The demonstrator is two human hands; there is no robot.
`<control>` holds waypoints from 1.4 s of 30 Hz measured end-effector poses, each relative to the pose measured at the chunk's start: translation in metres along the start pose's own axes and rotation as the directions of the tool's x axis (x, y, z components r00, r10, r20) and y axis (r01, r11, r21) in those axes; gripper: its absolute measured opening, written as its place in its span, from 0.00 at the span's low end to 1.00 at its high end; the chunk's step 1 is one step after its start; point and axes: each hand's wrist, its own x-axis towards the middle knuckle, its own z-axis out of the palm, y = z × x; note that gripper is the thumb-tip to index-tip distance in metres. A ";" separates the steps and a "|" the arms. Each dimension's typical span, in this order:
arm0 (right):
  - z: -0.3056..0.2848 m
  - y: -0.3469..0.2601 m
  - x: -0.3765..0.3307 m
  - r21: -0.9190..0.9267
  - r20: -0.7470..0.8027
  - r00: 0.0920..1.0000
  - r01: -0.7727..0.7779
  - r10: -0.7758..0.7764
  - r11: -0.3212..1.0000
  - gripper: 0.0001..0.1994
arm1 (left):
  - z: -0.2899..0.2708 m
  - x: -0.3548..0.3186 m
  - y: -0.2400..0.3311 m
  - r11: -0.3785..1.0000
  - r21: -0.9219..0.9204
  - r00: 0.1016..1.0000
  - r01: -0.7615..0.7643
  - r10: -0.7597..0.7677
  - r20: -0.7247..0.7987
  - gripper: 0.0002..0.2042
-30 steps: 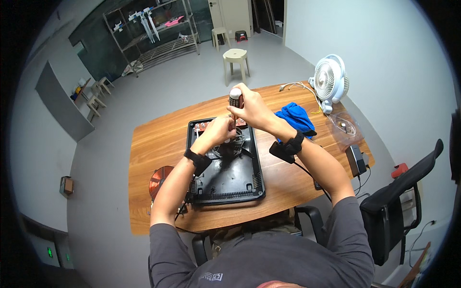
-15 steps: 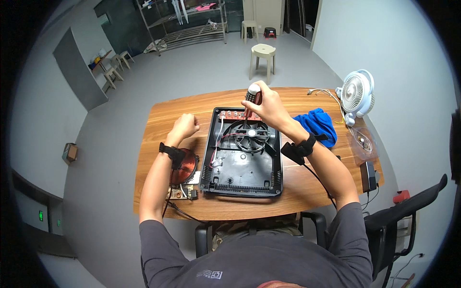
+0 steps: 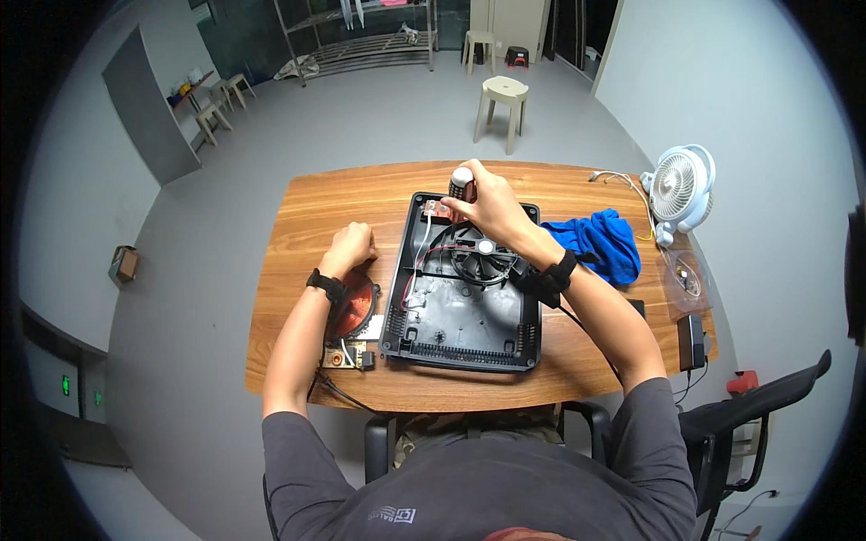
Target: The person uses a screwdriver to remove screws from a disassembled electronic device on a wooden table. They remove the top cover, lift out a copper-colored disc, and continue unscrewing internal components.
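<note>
Black plastic housing [image 3: 465,316] on the desk [image 3: 311,207], reaching under the right hand [image 3: 489,203].
That hand, closed round a screwdriver [image 3: 462,185], holds it steeply, likely to bear straight down; its tip is hard to make out. Left hand [image 3: 352,245] curls left of the housing; whether it grips anything, I cannot tell. Copper coil [image 3: 358,308] lies by its wrist; blue cloth [image 3: 603,245], right of the right hand, seems placed out of the way.

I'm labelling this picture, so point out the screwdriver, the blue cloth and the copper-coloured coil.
Screwdriver [image 3: 461,187], head view: its handle.
Blue cloth [image 3: 603,249], head view: its crumpled middle.
Copper-coloured coil [image 3: 358,305], head view: its reddish winding.
</note>
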 end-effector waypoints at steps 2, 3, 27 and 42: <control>0.001 0.002 0.000 0.003 0.005 1.000 0.006 -0.006 1.000 0.23 | -0.007 -0.002 0.004 1.000 -0.022 0.999 0.009 -0.008 0.039 0.12; 0.001 0.003 -0.001 0.005 0.006 1.000 0.008 -0.008 1.000 0.23 | -0.011 -0.004 0.008 1.000 -0.025 0.999 0.016 -0.015 0.043 0.12; 0.006 0.008 0.000 -0.001 0.011 1.000 0.001 -0.001 1.000 0.23 | -0.073 -0.024 0.118 0.676 -0.524 0.855 -0.518 0.437 -0.281 0.18; 0.004 0.005 -0.001 0.031 0.021 1.000 -0.014 0.013 0.999 0.24 | -0.062 -0.018 0.130 0.619 -0.617 0.874 -0.485 0.339 -0.348 0.12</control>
